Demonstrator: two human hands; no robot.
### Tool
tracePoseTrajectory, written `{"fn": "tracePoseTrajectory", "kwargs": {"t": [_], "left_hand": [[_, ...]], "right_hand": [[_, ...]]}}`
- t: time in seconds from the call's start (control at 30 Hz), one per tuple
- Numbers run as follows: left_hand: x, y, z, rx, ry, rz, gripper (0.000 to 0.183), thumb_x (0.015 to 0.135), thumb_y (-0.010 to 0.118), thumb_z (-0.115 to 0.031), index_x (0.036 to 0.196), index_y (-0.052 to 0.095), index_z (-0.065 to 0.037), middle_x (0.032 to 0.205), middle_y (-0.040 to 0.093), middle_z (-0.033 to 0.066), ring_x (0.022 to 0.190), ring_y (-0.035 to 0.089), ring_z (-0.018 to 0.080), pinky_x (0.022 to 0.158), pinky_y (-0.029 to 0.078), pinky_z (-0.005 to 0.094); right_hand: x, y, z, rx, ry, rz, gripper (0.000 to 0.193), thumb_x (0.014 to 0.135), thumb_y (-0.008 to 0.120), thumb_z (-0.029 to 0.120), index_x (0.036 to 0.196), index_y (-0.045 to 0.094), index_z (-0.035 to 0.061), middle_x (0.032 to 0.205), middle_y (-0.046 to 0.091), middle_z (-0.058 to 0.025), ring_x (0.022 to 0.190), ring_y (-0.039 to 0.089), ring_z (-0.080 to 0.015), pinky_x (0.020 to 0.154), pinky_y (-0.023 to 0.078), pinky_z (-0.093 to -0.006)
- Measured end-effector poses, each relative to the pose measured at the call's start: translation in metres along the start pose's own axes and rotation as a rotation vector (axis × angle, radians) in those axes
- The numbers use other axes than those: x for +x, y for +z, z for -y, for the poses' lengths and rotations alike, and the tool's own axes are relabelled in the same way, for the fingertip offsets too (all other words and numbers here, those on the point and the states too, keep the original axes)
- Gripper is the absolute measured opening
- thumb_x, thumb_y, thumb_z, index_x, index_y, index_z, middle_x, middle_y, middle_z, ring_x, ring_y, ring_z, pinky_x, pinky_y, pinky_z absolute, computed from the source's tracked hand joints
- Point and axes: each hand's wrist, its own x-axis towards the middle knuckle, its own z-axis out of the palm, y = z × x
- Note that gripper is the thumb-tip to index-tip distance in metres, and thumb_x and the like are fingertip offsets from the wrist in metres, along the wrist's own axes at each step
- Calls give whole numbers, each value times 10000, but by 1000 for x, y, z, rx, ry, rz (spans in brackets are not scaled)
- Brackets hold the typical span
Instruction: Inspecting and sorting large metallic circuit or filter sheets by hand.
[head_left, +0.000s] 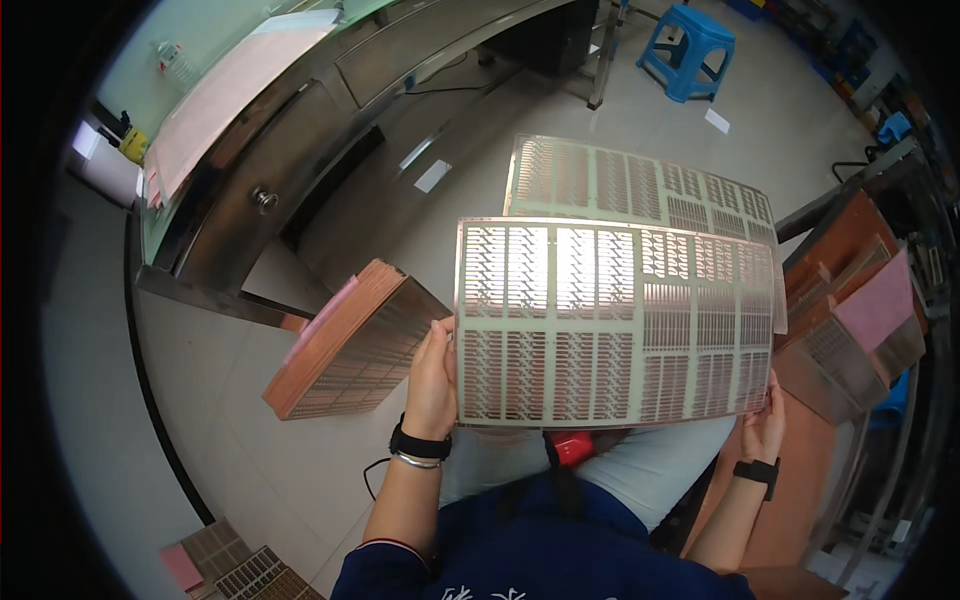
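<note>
The person holds a thin metal sheet (615,325) up in front of them with both hands, above their lap. It is silvery, wide, and cut through with rows of small slots in panels, so light shines through its upper left part. The left hand (432,385) grips the sheet's lower left edge — thumb on the near face, fingers curled behind, pinching the metal. The right hand (764,420) holds the lower right corner; most of it is hidden behind the sheet, and only the fingers and wrist show, closed on the edge. Each wrist carries a dark band, and the left also has a thin bracelet.

Behind the held sheet, partly covered by it, lies a second slotted sheet (640,180) of the same kind, its upper part showing against the pale floor (480,130).

To the left, just beside the left hand, stands a thick stack of copper-coloured sheets (350,345), tilted, with a pink sheet on its top face. To the right are more stacks (850,310) — brown, with pink paper over one of them.

Farther off at the upper left runs a steel cabinet (290,160) with a round knob, its tabletop covered by pink paper. A blue plastic stool (688,50) stands at the top of the view. Small piles of slotted sheets (245,570) lie at the lower left.
</note>
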Motion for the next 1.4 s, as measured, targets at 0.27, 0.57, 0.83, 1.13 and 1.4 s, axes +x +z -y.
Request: {"fn": "tracePoseTrajectory", "kwargs": {"t": [0.27, 0.57, 0.83, 1.13, 1.4], "left_hand": [[3, -12, -2, 16, -38, -17, 302, 995, 358, -229, 1046, 554, -5, 990, 616, 73, 884, 584, 121, 806, 474, 260], [4, 2, -1, 124, 23, -72, 232, 974, 432, -198, 981, 566, -9, 908, 616, 48, 804, 577, 100, 736, 479, 243], [11, -5, 8, 283, 110, -91, 258, 965, 461, -211, 987, 580, 16, 933, 621, 57, 833, 568, 108, 772, 451, 254], [6, -4, 7, 259, 157, -106, 220, 960, 472, -209, 913, 571, -18, 897, 623, 30, 792, 560, 89, 743, 446, 242], [4, 1, 1, 257, 173, -84, 201, 958, 475, -201, 909, 560, -25, 881, 615, 20, 794, 548, 79, 743, 439, 236]], "right_hand": [[-17, 28, 9, 87, 30, 43, 365, 983, 350, 188, 1258, 468, -21, 1227, 542, -98, 1093, 533, -172, 920, 457, -312], [-26, 20, 28, 58, -36, 73, 393, 988, 324, 197, 1259, 442, -62, 1177, 555, -130, 1038, 561, -170, 874, 484, -287], [-24, 16, 43, -151, -124, 156, 396, 969, 419, 237, 1216, 476, -66, 1094, 602, -105, 949, 593, -143, 834, 482, -263], [-26, 8, 46, -227, -122, 214, 289, 955, 465, 174, 1149, 530, -30, 966, 624, -49, 821, 589, -92, 737, 478, -214], [-27, 9, 47, -238, -162, 161, 274, 952, 469, 166, 1137, 538, -24, 938, 619, -36, 822, 577, -87, 747, 463, -215]]}}
